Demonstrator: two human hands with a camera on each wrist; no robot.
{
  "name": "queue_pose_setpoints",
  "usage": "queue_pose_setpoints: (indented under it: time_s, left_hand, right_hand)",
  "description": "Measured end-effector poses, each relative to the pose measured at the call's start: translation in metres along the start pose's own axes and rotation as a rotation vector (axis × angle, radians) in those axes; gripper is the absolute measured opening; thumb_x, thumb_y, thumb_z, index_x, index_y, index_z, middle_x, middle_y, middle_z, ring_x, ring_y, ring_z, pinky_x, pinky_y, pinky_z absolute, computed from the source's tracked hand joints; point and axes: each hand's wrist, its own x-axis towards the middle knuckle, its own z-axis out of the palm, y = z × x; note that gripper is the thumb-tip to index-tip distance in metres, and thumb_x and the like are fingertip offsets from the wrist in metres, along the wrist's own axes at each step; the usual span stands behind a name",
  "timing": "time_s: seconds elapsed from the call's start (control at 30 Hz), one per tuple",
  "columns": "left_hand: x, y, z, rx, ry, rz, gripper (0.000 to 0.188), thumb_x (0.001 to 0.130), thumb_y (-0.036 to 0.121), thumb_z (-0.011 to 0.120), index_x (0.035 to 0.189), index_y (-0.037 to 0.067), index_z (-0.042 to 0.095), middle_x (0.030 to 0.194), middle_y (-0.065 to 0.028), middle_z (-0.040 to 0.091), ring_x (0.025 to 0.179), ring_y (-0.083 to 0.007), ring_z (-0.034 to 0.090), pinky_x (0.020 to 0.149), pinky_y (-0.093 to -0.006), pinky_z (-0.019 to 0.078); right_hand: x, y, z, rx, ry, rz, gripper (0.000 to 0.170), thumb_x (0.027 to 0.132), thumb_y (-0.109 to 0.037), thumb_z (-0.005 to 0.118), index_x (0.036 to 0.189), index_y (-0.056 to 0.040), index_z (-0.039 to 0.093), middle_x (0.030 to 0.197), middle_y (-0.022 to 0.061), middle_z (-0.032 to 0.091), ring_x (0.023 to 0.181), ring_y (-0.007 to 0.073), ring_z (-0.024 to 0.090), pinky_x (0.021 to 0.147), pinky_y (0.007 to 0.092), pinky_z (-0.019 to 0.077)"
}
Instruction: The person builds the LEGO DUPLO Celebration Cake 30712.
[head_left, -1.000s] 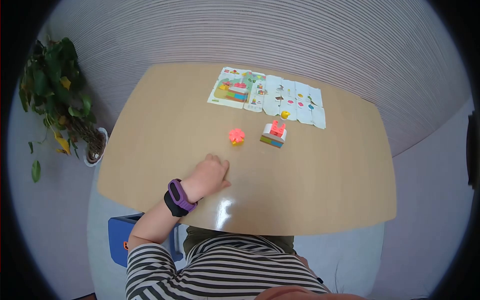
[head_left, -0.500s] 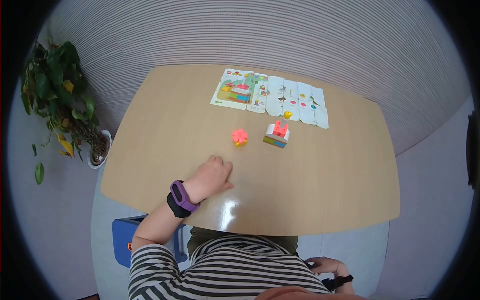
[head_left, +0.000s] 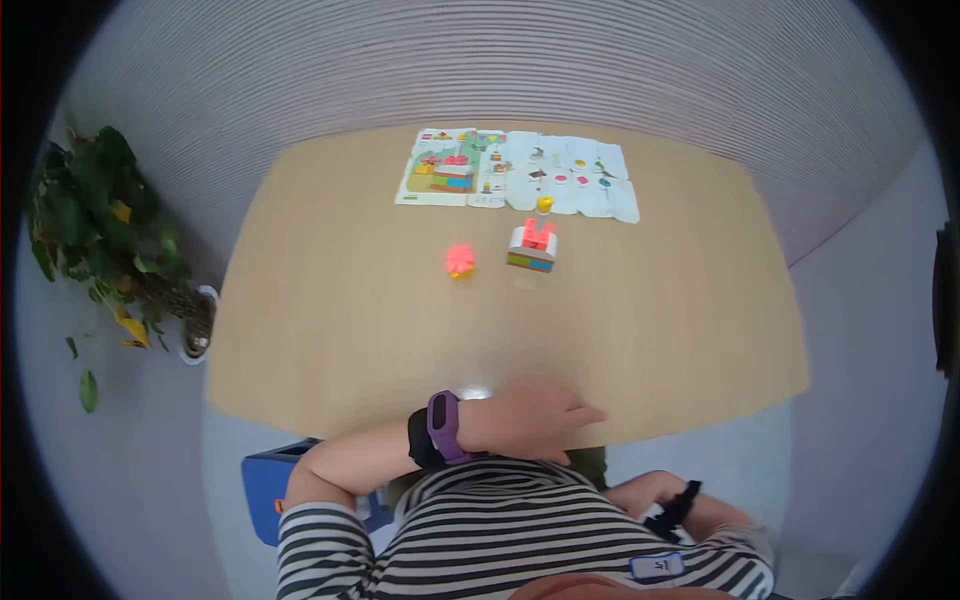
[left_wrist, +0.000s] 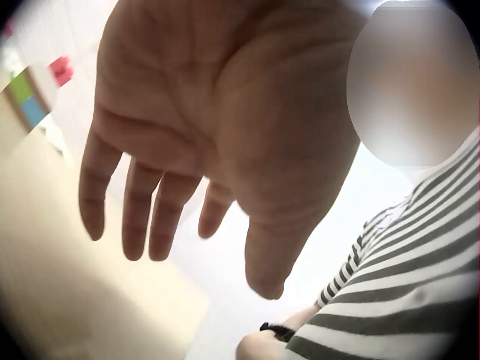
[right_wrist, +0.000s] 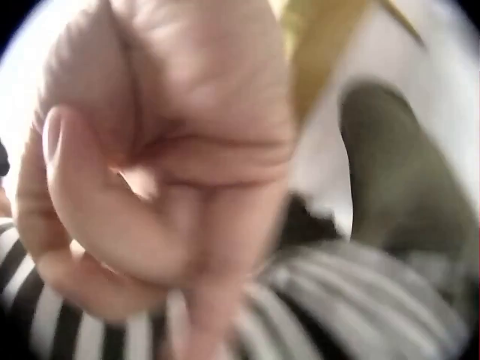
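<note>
My left hand [head_left: 525, 415] hovers in front of the body at the table's near edge, fingers extended, with a purple band on its wrist. Its bare palm fills the left wrist view, and it holds nothing. Beside my right hip, below the table, is my right hand [head_left: 640, 490]; in the right wrist view its fingers curl loosely and nothing shows in them. On the table stand a toy-brick stack [head_left: 532, 260] with a white curved brick and pink top, a pink flower brick [head_left: 459, 258] on a yellow piece, and a small yellow piece [head_left: 545, 204].
An unfolded instruction leaflet [head_left: 575, 190] lies along the back of the wooden table [head_left: 650, 330]. A ridged wall rises behind it. A blue bin [head_left: 265, 495] stands on the floor at left, and a potted plant [head_left: 95, 200] is beyond the table's left side.
My left hand has left the tabletop left of centre and swung right, toward the body at the near edge. My right hand and forearm have come into view at the lower right.
</note>
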Motion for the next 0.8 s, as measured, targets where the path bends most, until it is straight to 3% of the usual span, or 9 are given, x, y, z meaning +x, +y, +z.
queue_pose_setpoints:
  time_s: [0.1, 0.17, 0.23, 0.3, 0.37, 0.4, 0.53, 0.63, 0.8]
  left_hand:
    - [0.002, -0.02, 0.022, -0.021, -0.004, -0.067, 0.053, 0.08, 0.025, 0.067, 0.126, 0.006, 0.048, 0.11, -0.0159, 0.056, 0.102, -0.033, 0.055, 0.087, -0.041, 0.0459]
    - [-0.003, -0.017, -0.003, 0.071, -0.009, -0.102, 0.046, 0.08, 0.024, 0.067, 0.121, 0.007, 0.052, 0.107, -0.0152, 0.058, 0.099, -0.033, 0.056, 0.084, -0.041, 0.0466]
    - [0.001, -0.018, -0.018, 0.121, 0.054, -0.033, 0.04, 0.079, 0.023, 0.068, 0.113, 0.007, 0.056, 0.101, -0.0145, 0.06, 0.095, -0.0334, 0.057, 0.081, -0.0409, 0.0475]
    - [0.01, -0.011, -0.029, 0.128, 0.042, -0.002, 0.036, 0.078, 0.021, 0.068, 0.109, 0.006, 0.057, 0.099, -0.0136, 0.06, 0.092, -0.032, 0.059, 0.078, -0.0404, 0.048]
    - [0.019, -0.015, -0.027, 0.132, 0.061, 0.016, 0.034, 0.077, 0.02, 0.069, 0.105, 0.005, 0.057, 0.097, -0.0127, 0.061, 0.09, -0.0307, 0.059, 0.076, -0.0396, 0.0482]
    - [0.02, -0.017, -0.023, 0.121, 0.07, 0.028, 0.034, 0.076, 0.02, 0.069, 0.104, 0.005, 0.057, 0.095, -0.0121, 0.061, 0.088, -0.0302, 0.06, 0.075, -0.0392, 0.0482]
    - [0.022, -0.016, -0.006, 0.117, 0.015, 0.02, 0.031, 0.073, 0.02, 0.071, 0.098, 0.005, 0.058, 0.089, -0.0106, 0.06, 0.084, -0.0284, 0.06, 0.071, -0.0384, 0.0481]
    - [0.019, -0.008, -0.003, 0.09, -0.03, 0.022, 0.033, 0.075, 0.02, 0.07, 0.102, 0.005, 0.058, 0.096, -0.013, 0.06, 0.087, -0.0325, 0.059, 0.074, -0.04, 0.0491]
    - [0.019, -0.012, 0.004, 0.108, -0.087, 0.012, 0.032, 0.075, 0.02, 0.071, 0.099, 0.005, 0.057, 0.091, -0.0133, 0.059, 0.084, -0.0337, 0.058, 0.072, -0.0398, 0.0489]
  right_hand:
    - [0.063, 0.064, 0.001, 0.284, -0.024, -0.342, 0.086, 0.073, -0.023, 0.081, 0.137, 0.0064, 0.032, 0.138, 0.0136, 0.044, 0.122, 0.0156, 0.041, 0.104, 0.0331, 0.0337]
    - [0.066, -0.011, 0.006, 0.388, -0.233, -0.409, 0.086, 0.074, -0.02, 0.08, 0.139, 0.0059, 0.03, 0.135, 0.013, 0.047, 0.118, 0.0148, 0.046, 0.1, 0.031, 0.0387]
    - [0.081, -0.032, -0.004, 0.278, -0.417, -0.348, 0.075, 0.079, -0.02, 0.076, 0.136, 0.0061, 0.033, 0.128, 0.0118, 0.053, 0.111, 0.0135, 0.052, 0.093, 0.028, 0.0449]
    - [0.085, -0.046, 0.003, 0.264, -0.432, -0.504, 0.063, 0.083, -0.019, 0.073, 0.129, 0.0062, 0.039, 0.115, 0.0091, 0.059, 0.097, 0.0104, 0.059, 0.079, 0.0235, 0.0512]
    - [0.078, -0.045, 0.003, 0.261, -0.377, -0.506, 0.051, 0.083, -0.014, 0.071, 0.12, 0.0056, 0.043, 0.099, 0.0079, 0.063, 0.083, 0.0091, 0.062, 0.064, 0.0222, 0.0533]
    - [0.086, -0.032, 0.005, 0.296, -0.342, -0.55, 0.039, 0.084, -0.011, 0.068, 0.111, 0.0062, 0.046, 0.081, 0.0065, 0.063, 0.065, 0.0082, 0.062, 0.05, 0.0213, 0.0512]
    - [0.065, -0.041, 0.0, 0.284, -0.285, -0.499, 0.024, 0.088, -0.016, 0.062, 0.091, 0.0051, 0.051, 0.066, 0.0061, 0.06, 0.053, 0.0112, 0.062, 0.045, 0.0206, 0.0486]
    - [0.073, -0.041, -0.004, 0.234, -0.192, -0.506, 0.025, 0.088, -0.017, 0.062, 0.087, 0.0042, 0.051, 0.067, 0.0084, 0.061, 0.052, 0.0121, 0.062, 0.044, 0.0207, 0.0479]
    - [0.085, -0.039, -0.006, 0.133, -0.227, -0.522, 0.028, 0.09, -0.023, 0.061, 0.088, 0.0033, 0.05, 0.067, 0.0093, 0.061, 0.056, 0.0138, 0.062, 0.046, 0.0225, 0.0505]
